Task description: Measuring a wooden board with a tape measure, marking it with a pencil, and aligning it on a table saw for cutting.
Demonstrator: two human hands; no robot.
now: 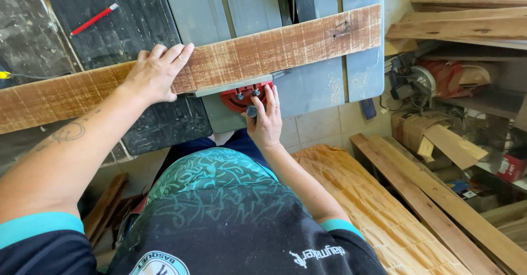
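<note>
- The long rough plank point(263, 55) runs across the upper half of the frame, lying on the grey saw table point(324, 91) at upper centre.
- My left hand point(155, 73) lies flat and open on the plank, left of centre, fingers spread over its top edge, pressing rather than gripping.
- My right hand point(265, 120) is at centre, fingers closed around the knob of the red mitre gauge point(240, 96), whose metal fence sits against the plank's lower edge.
- A red pencil point(94, 19) lies at upper left on the dark bench top point(137, 22).
- Loose boards point(439, 209) lean at lower right.
</note>
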